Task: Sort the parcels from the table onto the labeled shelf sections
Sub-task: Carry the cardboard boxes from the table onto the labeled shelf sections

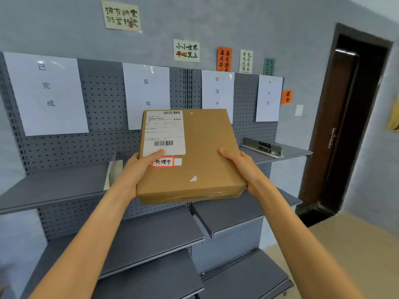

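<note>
Fingers (pixel 160 153) of both hands are gripping the flat brown cardboard parcel (pixel 200 152) by its left and right sides, and it could be slipping if they loosen.

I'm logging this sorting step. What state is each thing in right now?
Parcel: held up flat, tagged 处理中.
Left hand: grips the parcel's left edge.
Right hand: grips its right edge.
处理中 sign: taped on the pegboard, behind the parcel.
Door: ajar, dark inside.
</note>
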